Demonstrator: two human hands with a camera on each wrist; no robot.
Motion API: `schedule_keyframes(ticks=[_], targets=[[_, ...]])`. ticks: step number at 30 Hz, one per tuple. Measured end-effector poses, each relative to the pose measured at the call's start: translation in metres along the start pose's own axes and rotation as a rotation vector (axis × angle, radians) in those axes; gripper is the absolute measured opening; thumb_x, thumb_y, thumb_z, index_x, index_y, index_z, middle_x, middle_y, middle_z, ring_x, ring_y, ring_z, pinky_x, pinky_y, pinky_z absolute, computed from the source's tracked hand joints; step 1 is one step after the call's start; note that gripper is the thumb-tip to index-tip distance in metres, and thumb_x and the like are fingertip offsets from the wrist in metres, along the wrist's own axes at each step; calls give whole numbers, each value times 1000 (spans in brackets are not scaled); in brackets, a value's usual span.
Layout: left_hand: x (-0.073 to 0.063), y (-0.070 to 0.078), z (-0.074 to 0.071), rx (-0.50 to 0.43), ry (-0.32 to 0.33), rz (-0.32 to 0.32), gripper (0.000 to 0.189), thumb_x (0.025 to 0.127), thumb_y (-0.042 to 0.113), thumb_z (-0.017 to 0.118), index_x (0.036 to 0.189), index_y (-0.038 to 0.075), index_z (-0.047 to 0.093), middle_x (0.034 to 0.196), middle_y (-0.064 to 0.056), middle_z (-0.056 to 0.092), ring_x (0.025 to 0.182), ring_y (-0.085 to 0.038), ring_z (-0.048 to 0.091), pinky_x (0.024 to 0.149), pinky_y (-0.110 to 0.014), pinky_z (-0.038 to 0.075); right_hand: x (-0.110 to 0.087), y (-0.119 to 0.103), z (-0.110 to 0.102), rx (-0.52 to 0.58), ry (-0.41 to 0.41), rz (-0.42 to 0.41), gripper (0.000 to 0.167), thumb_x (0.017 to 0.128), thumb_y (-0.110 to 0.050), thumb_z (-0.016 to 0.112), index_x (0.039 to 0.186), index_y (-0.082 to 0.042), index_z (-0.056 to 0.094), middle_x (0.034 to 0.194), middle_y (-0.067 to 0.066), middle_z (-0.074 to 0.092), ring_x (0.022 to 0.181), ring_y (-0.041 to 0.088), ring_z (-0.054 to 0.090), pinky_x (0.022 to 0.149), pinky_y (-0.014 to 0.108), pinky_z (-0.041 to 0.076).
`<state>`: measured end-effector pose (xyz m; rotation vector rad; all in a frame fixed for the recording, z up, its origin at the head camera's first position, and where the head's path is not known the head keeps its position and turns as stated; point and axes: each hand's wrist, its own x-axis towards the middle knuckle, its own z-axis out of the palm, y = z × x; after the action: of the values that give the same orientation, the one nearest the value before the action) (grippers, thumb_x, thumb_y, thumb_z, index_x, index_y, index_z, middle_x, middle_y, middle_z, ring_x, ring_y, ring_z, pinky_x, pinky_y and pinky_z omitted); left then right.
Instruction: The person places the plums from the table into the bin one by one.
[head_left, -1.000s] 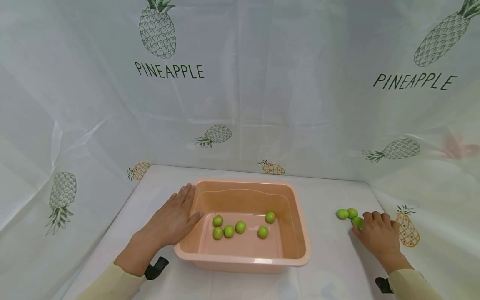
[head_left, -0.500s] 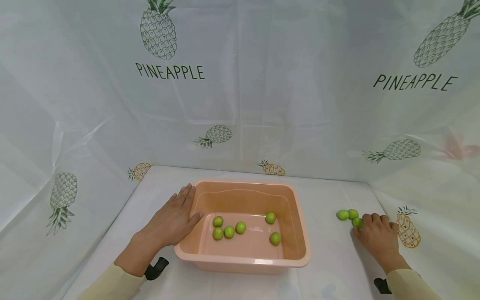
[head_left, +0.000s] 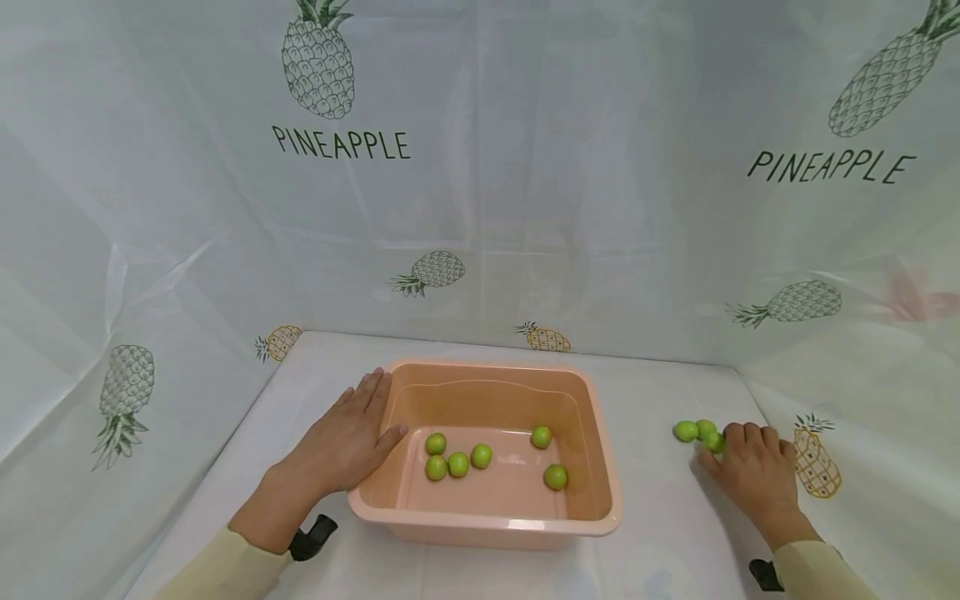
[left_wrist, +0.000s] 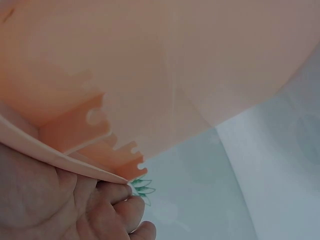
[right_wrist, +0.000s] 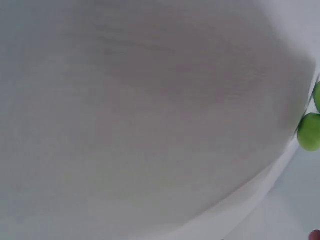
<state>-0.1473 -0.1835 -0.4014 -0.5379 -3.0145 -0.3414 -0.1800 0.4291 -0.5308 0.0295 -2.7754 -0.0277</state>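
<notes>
A peach-coloured plastic basin stands mid-table, with several small round green fruits on its floor. My left hand rests on its left rim, fingers straight and thumb over the edge; in the left wrist view the palm touches the rim's underside. At the right, my right hand is on the table beside a cluster of green fruits. The nearest fruit lies between its thumb and fingers, not visibly gripped. The right wrist view shows a green fruit at its edge and a fingertip.
The white-covered table meets a hanging sheet printed with pineapples at the back and both sides. A black strap is at the left wrist, another black strap at the right.
One fruit in the basin has rolled right, toward the right wall. My right thumb has shifted slightly away from the nearest fruit. The left hand has stayed put.
</notes>
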Motion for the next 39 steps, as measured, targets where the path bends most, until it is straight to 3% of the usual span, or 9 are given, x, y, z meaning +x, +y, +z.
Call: schedule_keyframes(ticks=[9,13,19,23,29,39], targets=[[0,0,0,-2,-4,-2,80,109,42,53,161,-12,26,170,-29,26,158,-45,27,127,-61,29,7,-14,-9,67,117,-20,51,84,-37,79,102,5,57,90,21,55,90,44,48,78,65,38],[-1,1,-1,5,2,14,79,110,41,53,161,-13,27,169,-30,27,158,-46,27,126,-61,30,14,-21,-12,98,225,-74,47,81,-36,77,100,3,57,90,21,56,87,43,47,76,63,38],[-1,2,-3,11,8,23,78,109,40,54,160,-13,28,169,-31,28,158,-47,27,126,-61,30,27,-35,-17,117,430,-191,46,83,-42,58,93,2,57,82,20,56,81,46,48,69,58,37],[0,2,-2,11,8,22,79,109,40,54,160,-13,27,169,-31,28,157,-47,27,126,-62,30,36,-45,-21,110,507,-254,53,89,-48,48,94,5,58,81,22,56,80,48,48,67,58,35],[0,2,-1,8,-4,4,80,109,42,54,161,-13,27,169,-31,27,158,-47,27,126,-61,30,49,-60,-30,98,546,-339,56,96,-49,49,97,6,59,82,23,56,81,50,50,68,59,38],[1,1,-1,20,-2,-2,79,109,40,54,161,-13,27,169,-31,27,158,-47,27,127,-61,29,65,-90,-47,101,572,-403,52,96,-47,52,96,5,57,82,22,55,81,47,50,68,56,37]])
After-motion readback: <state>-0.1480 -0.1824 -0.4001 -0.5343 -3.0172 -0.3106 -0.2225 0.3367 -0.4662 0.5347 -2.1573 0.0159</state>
